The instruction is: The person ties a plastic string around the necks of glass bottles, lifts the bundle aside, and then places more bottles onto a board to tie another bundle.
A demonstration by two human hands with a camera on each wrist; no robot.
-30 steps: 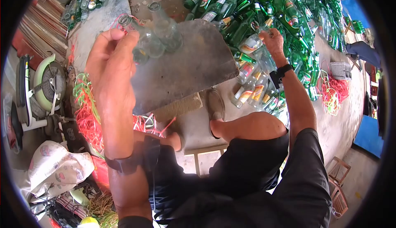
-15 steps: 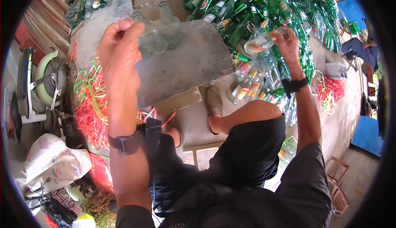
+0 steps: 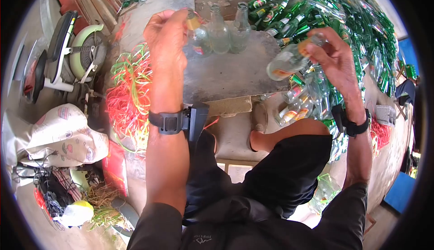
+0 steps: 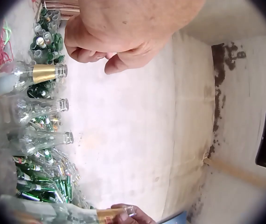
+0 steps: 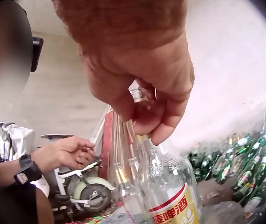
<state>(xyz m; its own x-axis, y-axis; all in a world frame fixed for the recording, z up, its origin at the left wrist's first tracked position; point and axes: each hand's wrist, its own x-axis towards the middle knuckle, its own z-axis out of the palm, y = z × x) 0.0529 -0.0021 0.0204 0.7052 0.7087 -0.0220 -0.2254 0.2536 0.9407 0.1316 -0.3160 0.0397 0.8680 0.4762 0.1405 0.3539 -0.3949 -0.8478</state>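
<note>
Workroom: beyond and to the right of our low, dark counter lies a heap of green beer bottles; tangled red and green plastic strands lie to its left.
Held bottle: our clear glass beer bottle, with a red-banded yellow label, leans near the counter's right end; whether its base touches, we cannot tell.
Right grip: our right grip pinches that bottle at the neck, close under the lip.
Left grip: our left grip is loosely curled near the gold-necked standing bottle, with nothing seen between its fingers.
Standing row: that bottle and two plain clear bottles stand upright on the counter.
Weight: they look empty, so we would expect them light, bottom-heavy and apt to swing when lifted by the neck.
Surface: stiff, smooth glass; we judge it slippery, more so if damp.
Breakage: brittle; we would avoid knocking neighbours or dropping the base hard.
Best hold: the slim neck below the lip, where we think the flared rim stops slipping.
</note>
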